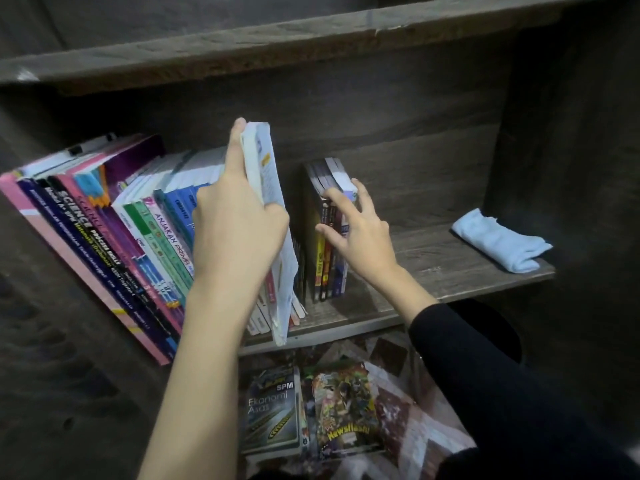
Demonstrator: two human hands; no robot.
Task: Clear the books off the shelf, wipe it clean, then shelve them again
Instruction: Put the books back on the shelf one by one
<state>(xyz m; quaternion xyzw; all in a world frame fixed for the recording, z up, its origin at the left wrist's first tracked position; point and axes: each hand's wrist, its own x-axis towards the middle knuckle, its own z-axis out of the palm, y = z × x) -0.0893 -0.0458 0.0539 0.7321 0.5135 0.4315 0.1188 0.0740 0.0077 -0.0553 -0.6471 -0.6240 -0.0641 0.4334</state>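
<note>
On the shelf board (433, 268), a black spine (78, 220) reads "SCIENCE PROCESS SKILLS" and a pale spine (173, 239) "ANJAKAN PRIMA". Below the board, a textbook (272, 410) shows "SPM Ekonomi Asas" and the comic (346, 407) beside it "Newsflash!".

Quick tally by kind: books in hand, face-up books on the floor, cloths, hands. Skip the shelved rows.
Books in hand: 1, white book
Face-up books: 2, Ekonomi Asas book, comic
Cloths: 1, light blue cloth
Hands: 2, left hand, right hand
Total: 6
</note>
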